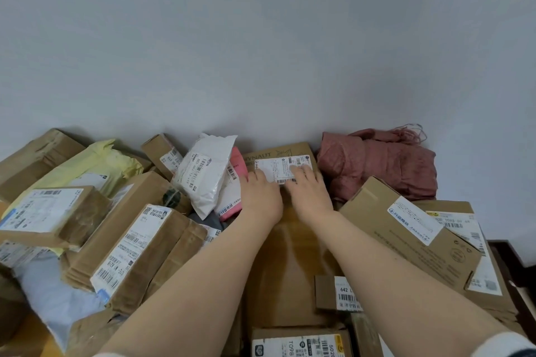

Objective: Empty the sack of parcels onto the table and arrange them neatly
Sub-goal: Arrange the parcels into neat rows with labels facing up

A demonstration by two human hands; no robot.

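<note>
Both hands reach out to one big flat brown cardboard box (290,255) in the middle of the pile. The left hand (261,197) lies flat on top of the box, near its far end, with its fingers spread and loose, not gripping anything. The right hand (310,191) lies just beside it, also flat and loose. The fingertips (298,172) of the right hand rest on the white paper label (282,168) stuck to the far end of the box, and the left fingertips touch the label's near left corner.

Just left of the big box lies a white plastic mailing bag (203,174), and it leans over a pink soft parcel (232,197). Farther left of the box are a pale yellow plastic bag (95,162) and a long brown box with a white barcode label (136,252). Right of the big box, by the wall, sits a crumpled dusty-red woven sack (380,165). Nearer than the sack, another brown box with a blue-and-white sticker (406,235) tilts against the big box's right side. A grey-blue plastic bag (55,295) lies far to the left and close to the camera.
</note>
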